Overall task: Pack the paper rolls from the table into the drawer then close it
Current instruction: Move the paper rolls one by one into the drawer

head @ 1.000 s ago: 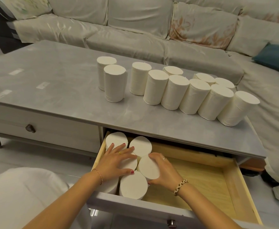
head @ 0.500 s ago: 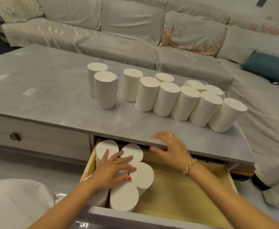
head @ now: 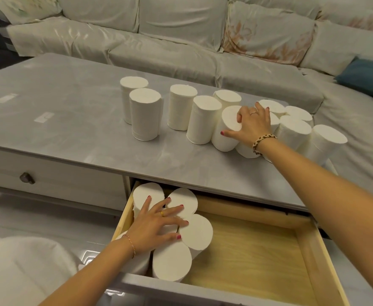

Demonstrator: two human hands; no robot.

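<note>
Several white paper rolls (head: 145,113) stand upright on the grey table (head: 75,120). My right hand (head: 252,127) reaches over the table and wraps its fingers around the top of one roll (head: 227,131) in the middle of the row. Below, the wooden drawer (head: 253,250) is pulled open. Several rolls (head: 197,231) stand packed in its left end. My left hand (head: 156,226) lies flat on top of them, fingers spread.
The drawer's right part shows bare wood. A shut drawer with a dark knob (head: 27,178) is to the left. A covered sofa (head: 181,40) runs behind the table, with a blue cushion (head: 366,75) at right. A white cushion (head: 20,272) sits at lower left.
My right hand left the rolls in the drawer, rose over the table edge and now grips a roll in the row. My left hand stayed on the drawer's rolls.
</note>
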